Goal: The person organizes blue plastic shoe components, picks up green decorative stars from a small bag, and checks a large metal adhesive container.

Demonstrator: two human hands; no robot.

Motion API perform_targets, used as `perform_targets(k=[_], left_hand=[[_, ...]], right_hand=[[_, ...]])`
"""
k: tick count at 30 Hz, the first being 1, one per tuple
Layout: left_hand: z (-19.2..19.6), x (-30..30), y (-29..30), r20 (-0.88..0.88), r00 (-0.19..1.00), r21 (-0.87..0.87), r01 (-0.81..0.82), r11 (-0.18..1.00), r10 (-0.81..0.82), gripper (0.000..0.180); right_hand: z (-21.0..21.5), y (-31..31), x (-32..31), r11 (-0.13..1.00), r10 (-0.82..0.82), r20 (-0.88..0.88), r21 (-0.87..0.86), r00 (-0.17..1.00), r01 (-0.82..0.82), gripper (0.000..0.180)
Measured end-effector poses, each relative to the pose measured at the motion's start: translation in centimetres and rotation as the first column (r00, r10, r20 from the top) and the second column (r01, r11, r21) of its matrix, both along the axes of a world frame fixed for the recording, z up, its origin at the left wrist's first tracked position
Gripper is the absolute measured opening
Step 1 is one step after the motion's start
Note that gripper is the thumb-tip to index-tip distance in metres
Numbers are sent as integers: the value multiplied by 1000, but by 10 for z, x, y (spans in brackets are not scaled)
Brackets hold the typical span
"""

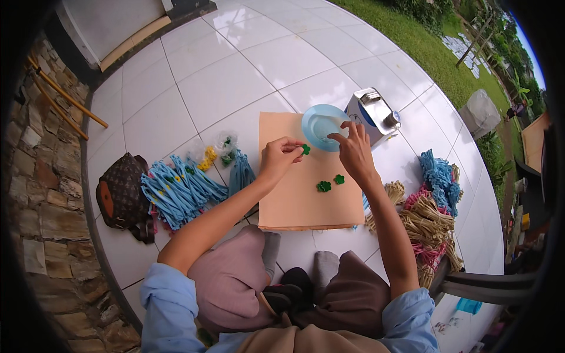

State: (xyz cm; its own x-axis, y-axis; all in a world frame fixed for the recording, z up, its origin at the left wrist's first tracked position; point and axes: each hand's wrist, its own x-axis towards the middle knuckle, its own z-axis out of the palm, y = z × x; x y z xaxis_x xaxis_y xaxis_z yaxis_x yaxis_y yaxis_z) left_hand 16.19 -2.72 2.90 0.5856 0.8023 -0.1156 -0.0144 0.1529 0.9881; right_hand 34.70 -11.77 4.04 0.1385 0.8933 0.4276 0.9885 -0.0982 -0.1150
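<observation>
My left hand (281,159) is closed, with its fingertips pinching a small green flower-shaped piece (305,149) above the tan board (282,206). My right hand (356,150) reaches over the right rim of a light blue plate (315,117). Its thumb and forefinger are bent and apart, and nothing shows between them. Something small and clear lies in the plate, too faint to name. Two more green pieces, a larger flower (323,186) and a smaller one (339,179), rest on the board below my right hand.
A rectangular metal can (376,115) stands right of the plate. Blue cord bundles (179,191) and a brown patterned bag (122,191) lie left, near a plastic bag with yellow pieces (207,157). Beige and pink cord bundles (426,220) and blue ones (440,179) are heaped right.
</observation>
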Motion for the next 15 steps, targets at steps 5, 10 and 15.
perform_targets(k=[5,10,15], left_hand=[[-4,2,0,38,999,-40,-25,999,27,15],[6,2,0,-12,1000,-67,26,997,-27,17],[21,1,0,75,997,-129,-8,992,18,18]], right_hand=[[-2,2,-3,999,26,22,18,999,-26,33],[2,1,-2,1000,19,49,-5,999,-18,34],[37,4,-19,963,119,-102,256,988,-90,35]])
